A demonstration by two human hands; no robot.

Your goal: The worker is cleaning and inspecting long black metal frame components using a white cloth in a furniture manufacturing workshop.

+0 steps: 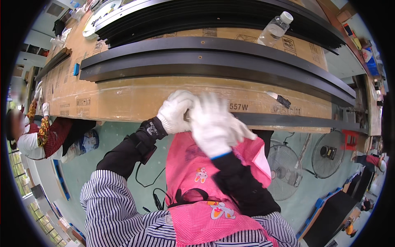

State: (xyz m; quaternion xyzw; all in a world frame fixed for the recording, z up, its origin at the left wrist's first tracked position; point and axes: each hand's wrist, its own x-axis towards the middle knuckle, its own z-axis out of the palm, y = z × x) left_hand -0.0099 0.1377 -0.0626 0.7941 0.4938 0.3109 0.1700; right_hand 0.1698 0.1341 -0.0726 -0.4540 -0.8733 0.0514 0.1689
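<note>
Cardboard-covered bench (135,99): black strip (296,120) lies crosswise.

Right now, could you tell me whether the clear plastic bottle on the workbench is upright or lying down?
Lying down: the bottle rests on its side on the cardboard, white cap on.

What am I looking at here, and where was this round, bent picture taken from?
A wide-angle camera on a person's head looks down, so straight edges curve. The person's left hand and right hand, both in white gloves, meet at the near edge of a cardboard-covered workbench. They seem to grip something small between them; blur hides what. On the bench lie long black strips, a clear plastic bottle and a small knife. Fans stand on the floor. Another person works at left.
</note>
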